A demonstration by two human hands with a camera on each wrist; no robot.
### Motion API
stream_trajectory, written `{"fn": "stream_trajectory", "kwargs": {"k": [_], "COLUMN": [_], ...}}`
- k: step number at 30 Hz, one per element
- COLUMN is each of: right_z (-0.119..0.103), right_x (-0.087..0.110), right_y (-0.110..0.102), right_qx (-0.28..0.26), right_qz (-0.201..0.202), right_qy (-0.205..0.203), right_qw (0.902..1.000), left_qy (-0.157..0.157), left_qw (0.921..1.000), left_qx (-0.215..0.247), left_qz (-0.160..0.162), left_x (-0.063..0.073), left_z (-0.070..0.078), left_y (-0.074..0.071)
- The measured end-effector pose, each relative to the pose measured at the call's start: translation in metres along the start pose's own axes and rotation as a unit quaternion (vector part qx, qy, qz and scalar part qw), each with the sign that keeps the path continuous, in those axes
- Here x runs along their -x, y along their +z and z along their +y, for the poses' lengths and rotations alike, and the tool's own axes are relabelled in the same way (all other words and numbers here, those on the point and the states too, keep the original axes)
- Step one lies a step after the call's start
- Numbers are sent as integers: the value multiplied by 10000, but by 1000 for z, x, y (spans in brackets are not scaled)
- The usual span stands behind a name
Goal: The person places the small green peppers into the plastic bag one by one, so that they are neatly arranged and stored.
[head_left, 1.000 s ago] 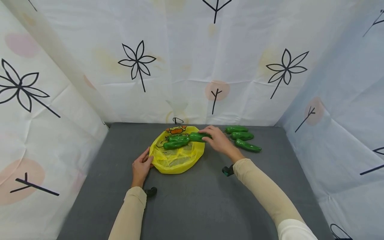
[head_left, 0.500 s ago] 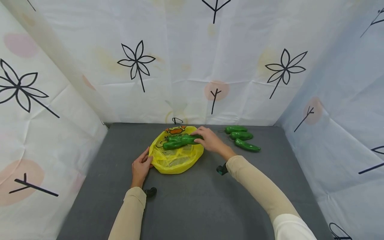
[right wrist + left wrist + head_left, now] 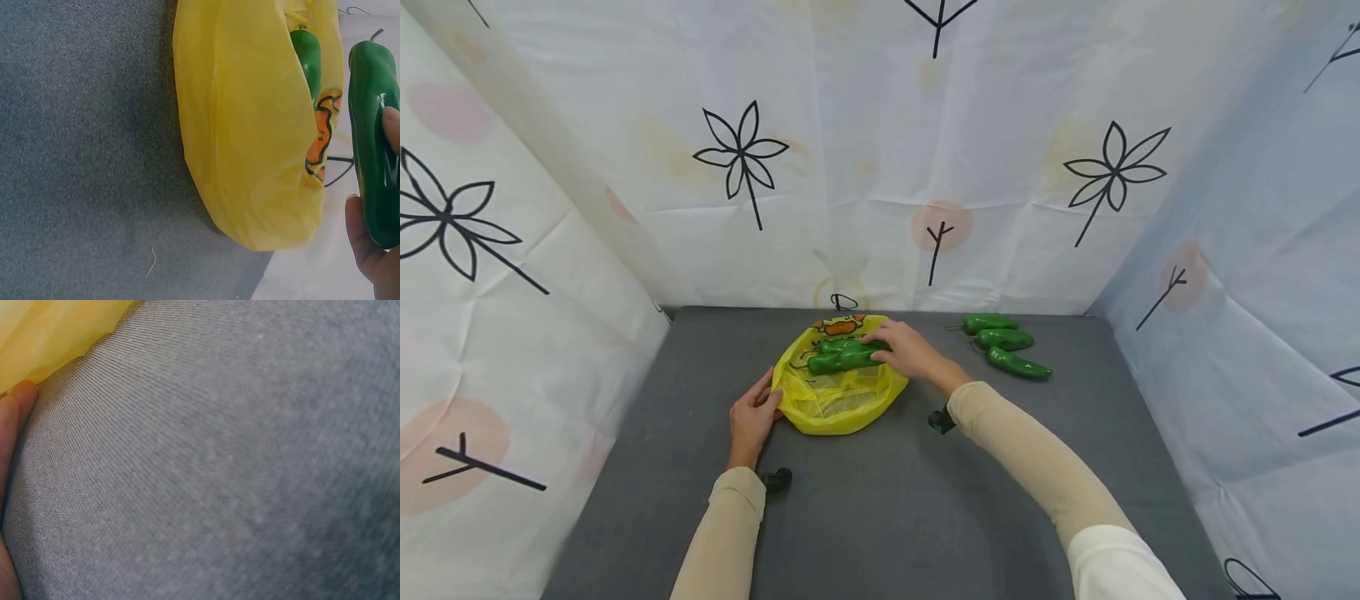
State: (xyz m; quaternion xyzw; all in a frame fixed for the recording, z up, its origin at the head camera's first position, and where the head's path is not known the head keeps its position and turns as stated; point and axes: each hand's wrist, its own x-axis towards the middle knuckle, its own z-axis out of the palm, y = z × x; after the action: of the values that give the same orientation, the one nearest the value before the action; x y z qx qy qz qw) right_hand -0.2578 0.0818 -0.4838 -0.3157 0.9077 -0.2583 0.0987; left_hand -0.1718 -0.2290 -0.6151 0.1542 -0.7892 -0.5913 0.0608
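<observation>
A yellow plastic bag with its mouth spread round lies on the grey table. My left hand pinches its left rim, thumb over the edge. In the left wrist view, fingertips meet the yellow plastic. My right hand is over the bag's far right side and grips a long green pepper, its stem pointing away from the palm. Green peppers lie inside the bag; the hand and the held pepper partly hide them. In the right wrist view, one pepper shows inside the bag.
Right of the bag, three more green peppers lie on the table: a back one, a middle one and a front one. A patterned white cloth hangs behind the grey table and along both sides.
My right hand has moved left with the green pepper, from the bag's right rim to over the peppers inside. The left hand and the bag have stayed in place.
</observation>
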Motion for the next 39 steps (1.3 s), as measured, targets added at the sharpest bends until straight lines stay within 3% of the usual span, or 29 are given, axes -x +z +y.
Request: {"fn": "stream_trajectory", "kwargs": {"k": [13,26,39], "right_z": [-10,-18,-19], "right_x": [-16,-31,-35], "right_y": [17,34,46], "right_qx": [-16,127,-174], "right_qz": [-306,-269,-332], "right_qy": [-13,-16,200], "right_qw": [9995,9996,9991], "left_qy": [-22,-62,-7], "left_qw": [10000,9999,10000], "left_qx": [-35,76,-30], "left_qz": [-34,-90,-7], "left_x": [1,0,1], "left_z": [0,0,2], "left_y": [-1,-3,0]}}
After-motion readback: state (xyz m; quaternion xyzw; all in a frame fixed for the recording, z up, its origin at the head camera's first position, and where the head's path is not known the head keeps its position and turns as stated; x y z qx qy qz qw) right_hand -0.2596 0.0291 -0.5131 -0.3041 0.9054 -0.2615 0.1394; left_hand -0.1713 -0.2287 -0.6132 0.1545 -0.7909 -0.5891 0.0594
